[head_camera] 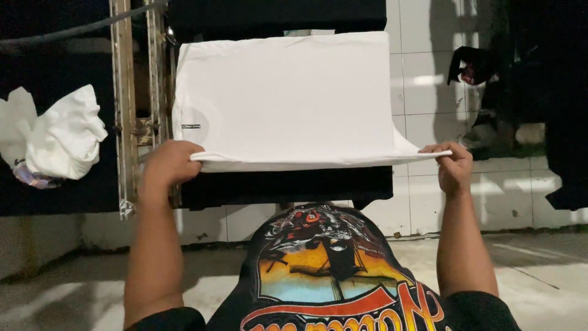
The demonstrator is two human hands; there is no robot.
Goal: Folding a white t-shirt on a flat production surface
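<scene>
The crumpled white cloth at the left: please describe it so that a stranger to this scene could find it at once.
Start from the flat white garment that both hands stretch over the black platen in the middle. Go left past the worn metal frame to the dark surface. There lies the crumpled white cloth, bunched and untouched, unlike the smooth spread garment.

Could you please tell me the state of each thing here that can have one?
White T-shirt: spread flat over the black board, near hem gripped at both corners.
Left hand: closed on the hem's left corner.
Right hand: pinching the hem's right corner, lifted slightly off the board.
Black board: covered by the shirt, front edge showing.
White cloth: crumpled in a heap at left.
</scene>
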